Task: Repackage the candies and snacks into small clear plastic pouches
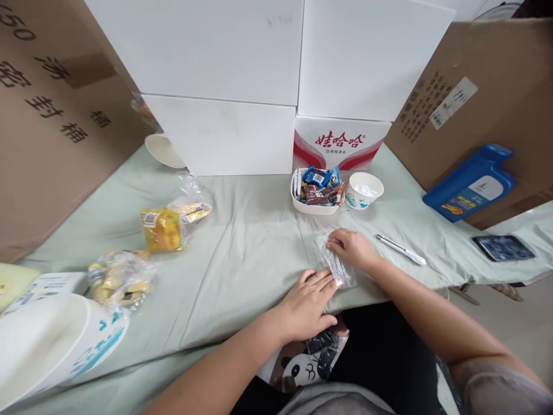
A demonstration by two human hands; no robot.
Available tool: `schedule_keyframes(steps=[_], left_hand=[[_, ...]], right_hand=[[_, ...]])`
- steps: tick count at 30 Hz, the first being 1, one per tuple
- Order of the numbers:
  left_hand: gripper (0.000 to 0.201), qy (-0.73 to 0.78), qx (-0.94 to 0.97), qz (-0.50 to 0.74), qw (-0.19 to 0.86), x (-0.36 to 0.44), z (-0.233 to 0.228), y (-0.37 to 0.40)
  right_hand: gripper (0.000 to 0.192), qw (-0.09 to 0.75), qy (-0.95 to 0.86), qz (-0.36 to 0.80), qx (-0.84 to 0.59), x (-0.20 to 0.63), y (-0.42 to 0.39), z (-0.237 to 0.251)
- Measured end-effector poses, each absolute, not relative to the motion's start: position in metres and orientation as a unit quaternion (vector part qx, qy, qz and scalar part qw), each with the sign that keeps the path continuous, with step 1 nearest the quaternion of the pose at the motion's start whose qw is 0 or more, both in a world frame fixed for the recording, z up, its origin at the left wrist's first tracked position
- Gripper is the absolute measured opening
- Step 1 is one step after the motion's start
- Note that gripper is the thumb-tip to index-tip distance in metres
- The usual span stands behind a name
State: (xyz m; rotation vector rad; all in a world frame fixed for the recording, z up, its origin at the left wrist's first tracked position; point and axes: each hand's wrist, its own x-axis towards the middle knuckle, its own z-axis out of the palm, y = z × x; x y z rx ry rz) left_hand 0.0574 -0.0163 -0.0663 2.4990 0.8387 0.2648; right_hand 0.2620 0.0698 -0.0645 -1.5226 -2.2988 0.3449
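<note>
Clear plastic film (337, 270) lies on the pale green cloth (242, 248), its upper part pinched by the right hand (353, 249); the left hand (309, 302) rests flat, fingertips at its lower edge, thumb apart. Beyond I see a utility knife (401, 251), then a wrapper-filled tub (314, 208) beside a paper bowl (361, 199).

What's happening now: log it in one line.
left hand: fingertips on clear plastic | right hand: pinching clear plastic | snack tub: beside white cup | phone: on cloth
</note>
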Motion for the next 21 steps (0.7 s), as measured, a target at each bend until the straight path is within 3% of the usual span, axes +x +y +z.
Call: schedule_keyframes(steps=[6,8,11,14,18,21], left_hand=[[0.059,0.308,0.914,0.086,0.249,0.058,-0.065,-0.017],[0.056,0.309,0.909,0.090,0.265,0.058,-0.062,-0.016],[0.036,0.331,0.875,0.149,0.321,0.057,-0.054,-0.013],[0.016,0.397,0.785,0.248,0.407,0.052,-0.044,-0.007],[0.035,0.440,0.682,0.275,0.515,0.045,-0.038,-0.001],[0.042,0.491,0.639,0.321,0.497,0.044,-0.044,0.001]], right_hand=[[0.031,0.226,-0.815,0.039,-0.532,0.262,0.068,-0.079],[0.029,0.225,-0.828,0.037,-0.512,0.262,0.069,-0.078],[0.015,0.265,-0.826,0.107,-0.486,0.263,0.068,-0.076],[0.019,0.376,-0.755,0.226,-0.488,0.266,0.063,-0.073],[0.031,0.443,-0.636,0.373,-0.511,0.267,0.053,-0.066],[0.036,0.477,-0.591,0.413,-0.502,0.261,0.045,-0.057]])
